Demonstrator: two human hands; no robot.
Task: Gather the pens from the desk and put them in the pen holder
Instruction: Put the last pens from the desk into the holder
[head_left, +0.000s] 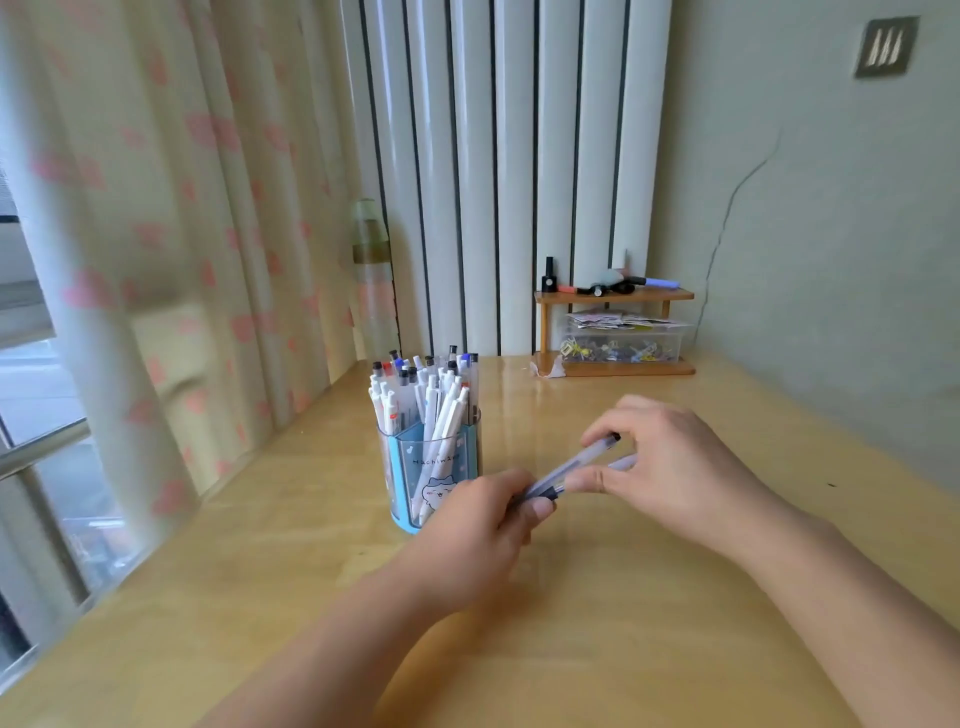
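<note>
You are holding a small bundle of translucent pens between both hands, just above the wooden desk. Your right hand is pinching the far end of the bundle, with the thumb underneath and the fingers curled over the top, so that hand is closed around the pens. Your left hand is closing on the near end, with the thumb pressing against the dark tips. The bundle is lying roughly level, slanting up from lower left to upper right. How many pens are in it is hard to tell; at least two barrels are showing.

Just to the left of your left hand, and partly behind it, the pen holder is standing upright on the desk. It is a clear plastic cup with blue panels and a cartoon figure on the front, and it is crowded with white pens, their clips and dark caps pointing up.

Farther back, against the white ribbed panel, a small wooden shelf is sitting on the desk. It is carrying a dark little bottle and a few markers on top, with a clear plastic box of small clips beneath. A tall bottle is standing beside the pink-patterned curtain on your left.
</note>
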